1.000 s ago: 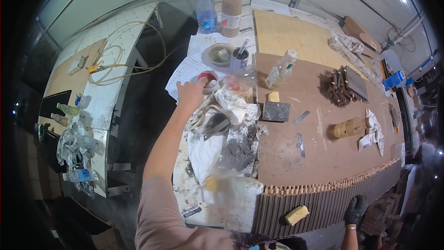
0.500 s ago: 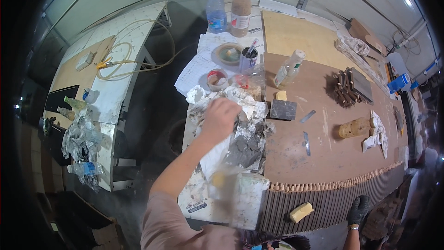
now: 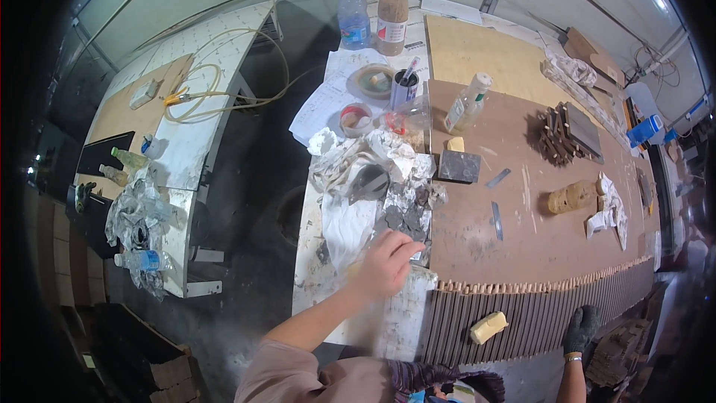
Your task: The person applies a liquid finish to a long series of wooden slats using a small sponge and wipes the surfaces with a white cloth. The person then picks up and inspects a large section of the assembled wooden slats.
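Note:
My left hand (image 3: 386, 265), bare, is over the near end of a crumpled heap of stained white cloth and paper (image 3: 347, 227). Its fingers are curled and pressed together beside a patch of dark grey paste (image 3: 403, 220); whatever they hold is hidden. A dark rounded piece (image 3: 369, 181) lies farther up the heap. My right hand (image 3: 581, 328), in a dark glove, lies with fingers extended on a long row of dark grooved strips (image 3: 455, 328) with light wooden ends. Between the hands, a pale yellow block (image 3: 488, 327) rests on the strips.
Beyond the heap stand a tape roll (image 3: 356, 119), a round dish (image 3: 373, 80), a tin with a pen (image 3: 404, 88) and bottles (image 3: 391, 15). The brown board (image 3: 522, 254) holds a dark block (image 3: 459, 166), metal blades (image 3: 497, 220) and an amber jar (image 3: 573, 198).
My left hand has moved toward me and slightly right, from the middle of the cloth heap to its near end, uncovering the dark rounded piece. The gloved right hand has barely moved.

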A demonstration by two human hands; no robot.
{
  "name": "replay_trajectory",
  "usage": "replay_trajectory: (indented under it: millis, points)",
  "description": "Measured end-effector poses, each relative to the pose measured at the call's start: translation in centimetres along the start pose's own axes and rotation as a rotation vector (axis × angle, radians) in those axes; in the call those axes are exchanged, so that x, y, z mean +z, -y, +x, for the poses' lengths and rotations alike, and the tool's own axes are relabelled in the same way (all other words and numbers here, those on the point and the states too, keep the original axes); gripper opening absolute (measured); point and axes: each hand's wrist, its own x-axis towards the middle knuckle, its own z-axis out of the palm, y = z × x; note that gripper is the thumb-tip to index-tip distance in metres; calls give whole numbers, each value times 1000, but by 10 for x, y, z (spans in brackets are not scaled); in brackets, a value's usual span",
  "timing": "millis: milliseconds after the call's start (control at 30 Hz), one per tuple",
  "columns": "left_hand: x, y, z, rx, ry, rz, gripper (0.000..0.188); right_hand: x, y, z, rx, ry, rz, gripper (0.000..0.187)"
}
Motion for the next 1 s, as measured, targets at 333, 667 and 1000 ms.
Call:
replay_trajectory:
  millis: [333,667,1000]
  points:
    - [-2,-49,-3,-117,46,-19,35,-2,1,-4,60,32,-12,16]
    - [8,-72,-16,-131,53,-106,34,3,-7,-6,8,-19,32,21]
    - [4,-131,-21,-365,41,-142,25,2,-16,-7,-15,-53,44,11]
